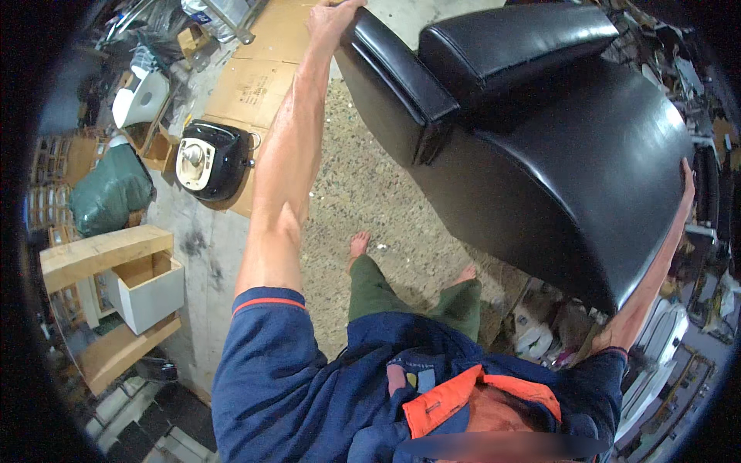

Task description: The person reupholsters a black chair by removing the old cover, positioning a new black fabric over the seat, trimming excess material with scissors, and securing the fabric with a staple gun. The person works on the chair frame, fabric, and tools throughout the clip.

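The black chair (pixel 587 139) fills the frame's upper right, between both grips. The left grip (pixel 333 17), top centre, meets its upper-left corner, fingers partly cut off; the right grip (pixel 687 184), far right, lies edge-on along its curved side. How far either closes, I cannot tell.

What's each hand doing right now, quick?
Left hand: holding the black armchair by its edge, partly cut off by the picture's top.
Right hand: against the armchair's curved edge; how far it's closed can't be told.
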Available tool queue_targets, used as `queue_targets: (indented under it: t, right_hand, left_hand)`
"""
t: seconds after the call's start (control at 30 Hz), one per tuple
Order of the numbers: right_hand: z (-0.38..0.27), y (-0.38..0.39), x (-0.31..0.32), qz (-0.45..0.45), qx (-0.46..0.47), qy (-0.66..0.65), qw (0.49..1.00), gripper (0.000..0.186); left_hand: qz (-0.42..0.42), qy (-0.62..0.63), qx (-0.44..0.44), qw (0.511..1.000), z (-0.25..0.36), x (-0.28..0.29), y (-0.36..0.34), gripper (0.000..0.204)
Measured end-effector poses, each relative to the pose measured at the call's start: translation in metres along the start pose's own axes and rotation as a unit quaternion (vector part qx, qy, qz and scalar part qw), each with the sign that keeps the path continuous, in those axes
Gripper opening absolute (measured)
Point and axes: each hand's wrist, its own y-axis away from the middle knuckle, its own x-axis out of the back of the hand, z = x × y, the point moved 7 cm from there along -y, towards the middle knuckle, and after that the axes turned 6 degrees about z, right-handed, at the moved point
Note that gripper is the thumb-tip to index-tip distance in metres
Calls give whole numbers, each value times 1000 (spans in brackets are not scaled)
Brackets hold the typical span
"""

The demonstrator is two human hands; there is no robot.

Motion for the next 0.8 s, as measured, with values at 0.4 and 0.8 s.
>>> queue_targets:
  t: [0.4, 0.8]
  right_hand:
    - [4, -247, 62, -52, -1, -9, 999, 62]
    - [89, -231, 142, -47, -51, -74, 995, 60]
  left_hand:
    - [-130, -103, -111, 980, 127, -159, 107, 56]
    - [-182, -121, -53, 974, 99, -153, 220, 34]
